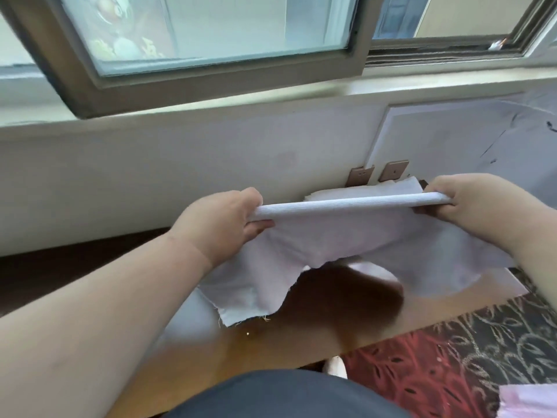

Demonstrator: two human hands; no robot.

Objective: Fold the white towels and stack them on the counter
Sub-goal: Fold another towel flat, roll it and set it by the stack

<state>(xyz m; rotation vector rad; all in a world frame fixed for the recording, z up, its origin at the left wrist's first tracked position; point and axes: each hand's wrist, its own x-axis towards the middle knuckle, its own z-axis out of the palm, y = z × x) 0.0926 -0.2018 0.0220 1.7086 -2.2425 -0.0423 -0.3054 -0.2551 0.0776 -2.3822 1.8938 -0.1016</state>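
I hold one white towel (325,236) up over the brown wooden counter (331,324). Its folded top edge is stretched taut between my hands and the loose, frayed lower part hangs down, its left corner touching the counter. My left hand (223,221) pinches the left end of the fold. My right hand (470,197) pinches the right end. Behind the held towel, against the wall, a stack of white towels (361,191) shows only its top edge.
A cream wall with two copper-coloured socket plates (376,173) stands behind the counter, under a window frame (211,73). A white sheet (467,140) leans on the wall at right. Patterned red and dark carpet (452,363) lies below the counter edge; more white cloth (530,399) is at bottom right.
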